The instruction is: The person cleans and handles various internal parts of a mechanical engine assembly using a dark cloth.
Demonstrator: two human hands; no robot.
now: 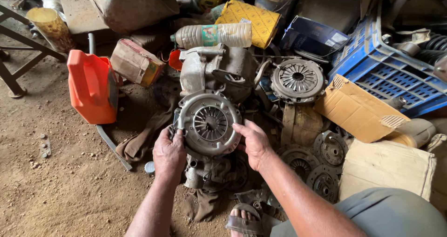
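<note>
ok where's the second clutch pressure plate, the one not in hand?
In the head view, the second pressure plate lies right of centre in the pile, tilted against the metal housing, just left of the blue crate and above the cardboard box.

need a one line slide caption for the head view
Left hand and right hand grip a round clutch pressure plate over a pile of worn clutch parts.

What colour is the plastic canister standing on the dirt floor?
The plastic canister is orange, clearest in the head view, left of the hands.
</note>
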